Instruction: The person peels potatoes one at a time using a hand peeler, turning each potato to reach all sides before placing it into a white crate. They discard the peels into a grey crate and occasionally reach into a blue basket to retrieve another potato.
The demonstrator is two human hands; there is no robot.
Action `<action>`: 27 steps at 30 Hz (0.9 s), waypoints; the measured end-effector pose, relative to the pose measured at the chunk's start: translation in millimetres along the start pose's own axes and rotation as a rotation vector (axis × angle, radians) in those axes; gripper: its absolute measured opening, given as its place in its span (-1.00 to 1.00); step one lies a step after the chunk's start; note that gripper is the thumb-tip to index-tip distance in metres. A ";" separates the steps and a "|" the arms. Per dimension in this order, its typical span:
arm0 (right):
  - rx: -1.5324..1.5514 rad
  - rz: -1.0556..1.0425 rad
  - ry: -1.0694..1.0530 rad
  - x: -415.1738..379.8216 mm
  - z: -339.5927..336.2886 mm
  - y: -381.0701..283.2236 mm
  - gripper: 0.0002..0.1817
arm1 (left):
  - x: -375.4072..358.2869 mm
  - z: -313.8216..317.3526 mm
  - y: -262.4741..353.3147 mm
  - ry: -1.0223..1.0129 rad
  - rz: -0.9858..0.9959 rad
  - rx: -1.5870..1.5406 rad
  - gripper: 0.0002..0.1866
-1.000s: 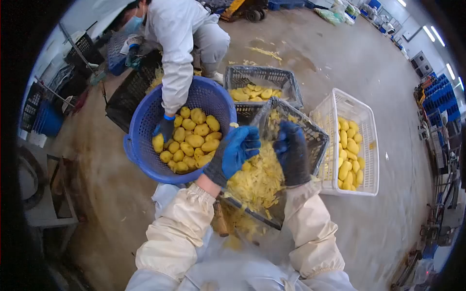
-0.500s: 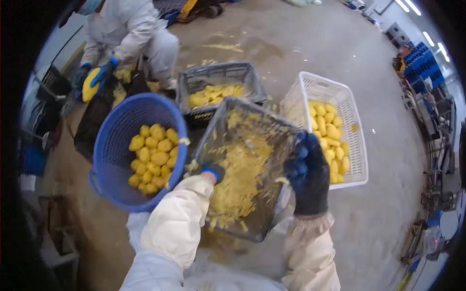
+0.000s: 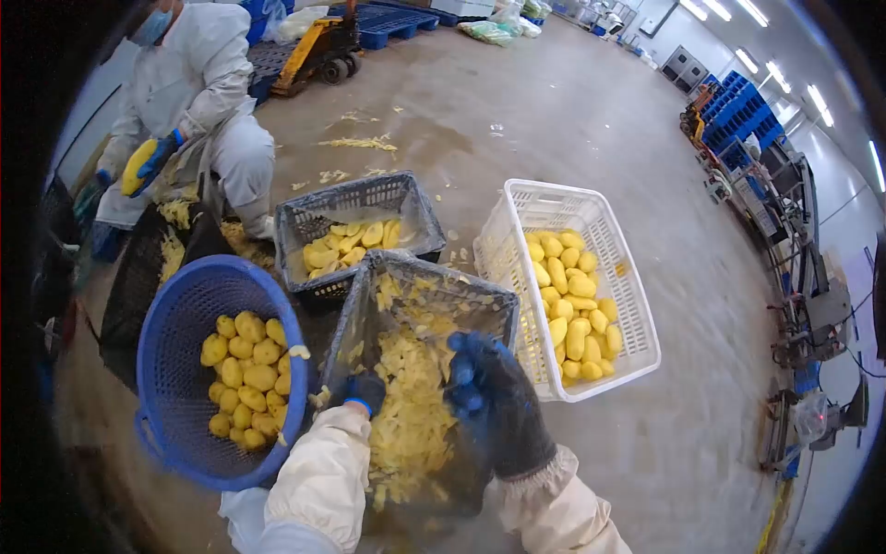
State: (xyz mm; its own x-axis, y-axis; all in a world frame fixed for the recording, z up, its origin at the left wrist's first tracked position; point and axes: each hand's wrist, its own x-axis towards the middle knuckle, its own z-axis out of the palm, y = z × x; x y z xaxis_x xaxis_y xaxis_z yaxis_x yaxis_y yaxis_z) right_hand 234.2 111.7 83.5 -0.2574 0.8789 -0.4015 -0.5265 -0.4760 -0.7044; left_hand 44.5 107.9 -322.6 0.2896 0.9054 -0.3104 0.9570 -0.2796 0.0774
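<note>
My left hand (image 3: 362, 391), in a dark glove with a blue cuff, is at the left side of a dark lined crate (image 3: 466, 288). Its fingers are turned away, so their grip is hidden. My right hand (image 3: 491, 395), in a blue and black glove, hovers over the right part of that crate with curled fingers. Whatever it may hold cannot be made out. Pale yellow peelings (image 3: 411, 406) cover the crate's bottom. Beside my left forearm stands a blue basket (image 3: 175, 369) holding several yellow potatoes (image 3: 254, 374).
To the right, a white crate (image 3: 637, 323) contains peeled yellow potatoes (image 3: 577, 305). Another dark crate (image 3: 429, 222) with yellow pieces (image 3: 346, 245) stands behind. At left, a seated co-worker (image 3: 189, 102) holds a yellow item (image 3: 138, 166). Scraps (image 3: 365, 143) lie on the wet floor.
The view has tilted up, showing more of the far floor. My right hand has moved down and inward from near the crate's right rim. My left hand stays at the left side.
</note>
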 end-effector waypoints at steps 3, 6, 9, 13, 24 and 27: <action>0.067 -0.024 0.028 13.3 -11.7 1.7 -0.78 | 1.9 -3.2 -2.5 0.491 0.104 -0.324 -0.48; 0.009 -0.187 -0.092 17.5 -17.8 4.4 -0.76 | 3.1 -109.8 -5.5 0.237 0.165 -0.807 -0.16; -0.056 -0.257 -0.206 14.9 -15.3 4.4 -0.71 | -79.7 -263.2 14.2 0.147 0.147 -1.568 -0.22; -0.191 -0.238 -0.297 1.1 9.2 12.7 -0.75 | -171.8 -329.8 19.8 0.233 0.120 -1.829 -0.37; -0.561 -0.161 -0.502 -6.2 51.9 66.8 -0.79 | -202.9 -278.1 19.5 0.014 0.539 -3.004 -0.47; -0.619 -0.197 -0.493 -2.9 56.5 72.7 -0.80 | -201.7 -276.7 13.1 0.161 0.490 -2.820 -0.49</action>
State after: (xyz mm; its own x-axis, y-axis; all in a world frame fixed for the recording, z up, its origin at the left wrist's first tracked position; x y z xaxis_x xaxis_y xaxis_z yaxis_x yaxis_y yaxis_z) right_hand 150.9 76.2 66.5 -0.6101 0.7916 -0.0346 -0.0932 -0.1151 -0.9890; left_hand 3.2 10.0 3.2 0.2175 0.9756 0.0316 -0.9558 0.2063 0.2094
